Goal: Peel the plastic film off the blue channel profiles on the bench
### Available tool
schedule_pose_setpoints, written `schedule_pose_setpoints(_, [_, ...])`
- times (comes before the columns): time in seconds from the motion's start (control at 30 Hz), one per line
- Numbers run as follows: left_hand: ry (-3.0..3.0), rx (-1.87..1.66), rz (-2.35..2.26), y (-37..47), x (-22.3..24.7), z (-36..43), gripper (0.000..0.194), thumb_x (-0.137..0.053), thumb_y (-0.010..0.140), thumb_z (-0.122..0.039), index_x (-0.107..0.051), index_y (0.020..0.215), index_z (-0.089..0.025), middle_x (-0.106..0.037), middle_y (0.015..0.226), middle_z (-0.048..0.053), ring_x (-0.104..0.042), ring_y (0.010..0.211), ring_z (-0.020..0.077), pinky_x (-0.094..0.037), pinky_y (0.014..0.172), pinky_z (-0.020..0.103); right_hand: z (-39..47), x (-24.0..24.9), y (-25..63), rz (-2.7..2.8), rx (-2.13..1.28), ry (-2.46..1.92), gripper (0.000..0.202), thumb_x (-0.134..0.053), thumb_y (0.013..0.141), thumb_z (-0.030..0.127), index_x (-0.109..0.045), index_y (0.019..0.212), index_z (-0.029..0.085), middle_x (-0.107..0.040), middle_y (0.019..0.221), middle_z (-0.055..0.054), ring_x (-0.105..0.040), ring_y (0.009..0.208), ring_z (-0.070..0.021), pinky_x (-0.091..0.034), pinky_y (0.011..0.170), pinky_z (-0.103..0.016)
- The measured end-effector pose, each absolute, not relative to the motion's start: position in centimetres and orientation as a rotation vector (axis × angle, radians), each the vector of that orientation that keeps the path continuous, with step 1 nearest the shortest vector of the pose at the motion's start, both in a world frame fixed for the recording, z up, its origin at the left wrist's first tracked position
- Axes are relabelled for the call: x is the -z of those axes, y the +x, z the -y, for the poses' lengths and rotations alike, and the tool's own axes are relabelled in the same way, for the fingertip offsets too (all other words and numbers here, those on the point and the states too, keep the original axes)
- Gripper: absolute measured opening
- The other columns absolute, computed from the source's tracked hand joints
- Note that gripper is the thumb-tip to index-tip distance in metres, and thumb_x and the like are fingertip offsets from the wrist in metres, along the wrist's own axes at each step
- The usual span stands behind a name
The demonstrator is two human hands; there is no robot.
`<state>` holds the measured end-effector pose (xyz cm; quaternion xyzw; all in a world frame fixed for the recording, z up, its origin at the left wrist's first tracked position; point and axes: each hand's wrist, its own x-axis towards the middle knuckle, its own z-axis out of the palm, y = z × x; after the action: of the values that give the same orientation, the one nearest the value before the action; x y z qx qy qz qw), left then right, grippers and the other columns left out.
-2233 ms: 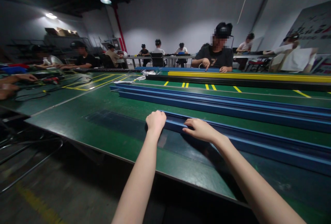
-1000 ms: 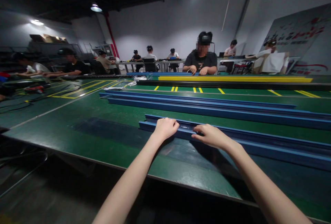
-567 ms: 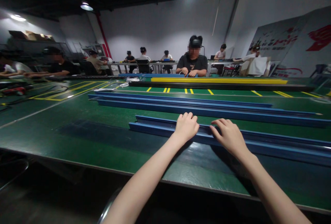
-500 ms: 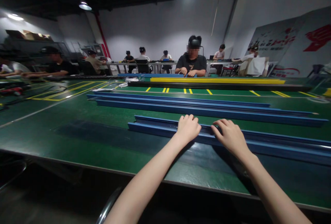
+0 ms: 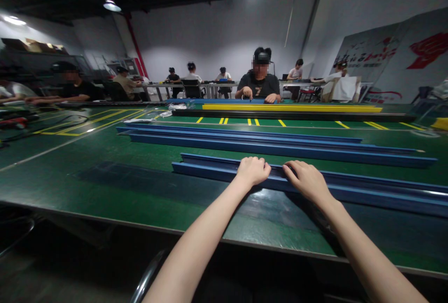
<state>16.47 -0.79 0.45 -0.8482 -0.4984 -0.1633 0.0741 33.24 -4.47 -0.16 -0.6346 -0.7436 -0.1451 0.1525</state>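
Observation:
A long blue channel rail [image 5: 206, 170] lies near the front of the table, its open side up, and runs off the right edge of the view. Over its middle, my left hand [image 5: 252, 170] is closed, with the fingers curled into the channel and gripping it; the fingertips are hidden. Just right of it, my right hand [image 5: 308, 179] rests on the same rail. Its thumb stands apart from the bent fingers, and nothing shows between them. A short stretch of rail is visible between the two hands.
More blue channel rails [image 5: 280, 150] lie behind mine on the green table [image 5: 115, 219]. Farther back are a yellow rail [image 5: 290, 108] and a black rail [image 5: 280, 116]. A co-worker [image 5: 259, 86] sits opposite. Clear plastic wrapping [image 5: 140, 120] lies left of the rails.
My right hand has shifted slightly left along the rail, its fingers more bent. My left hand stays at nearly the same place. The co-worker's hands opposite have moved apart.

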Motion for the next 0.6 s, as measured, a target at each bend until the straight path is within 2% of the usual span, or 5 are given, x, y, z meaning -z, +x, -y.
schedule_pose_setpoints(0.23, [-2.520,0.413,1.561,13.0,-0.7,-0.9,0.038,-0.027,0.086,-0.029,-0.063,0.087,-0.016,-0.066,0.088,0.008,-0.061,0.084,0.0198,-0.046,0.072,0.031,4.5,0.3,36.7,2.114,0.541,-1.935,0.044,-0.022,0.088,0.040,-0.060,0.090,0.018,-0.064,0.091,-0.008,-0.058,0.082,-0.0197,-0.037,0.069,-0.030])
schedule_pose_setpoints(0.4, [-2.492,0.381,1.571,10.4,-0.6,-1.8,0.038,-0.027,0.086,-0.029,-0.063,0.088,-0.018,-0.066,0.090,0.006,-0.061,0.085,0.0181,-0.045,0.074,0.029,4.4,0.5,39.3,2.065,0.538,-2.046,0.047,-0.021,0.088,0.042,-0.062,0.084,0.018,-0.065,0.086,-0.008,-0.058,0.080,-0.0200,-0.037,0.067,-0.029])
schedule_pose_setpoints(0.6, [-2.468,0.350,1.530,9.4,-0.7,-1.9,0.038,-0.027,0.085,-0.029,-0.063,0.087,-0.018,-0.066,0.088,0.006,-0.061,0.082,0.0190,-0.044,0.071,0.030,3.8,0.4,38.8,2.065,0.611,-2.067,0.044,-0.023,0.087,0.036,-0.060,0.074,0.017,-0.064,0.079,-0.009,-0.058,0.074,-0.0191,-0.034,0.063,-0.029])
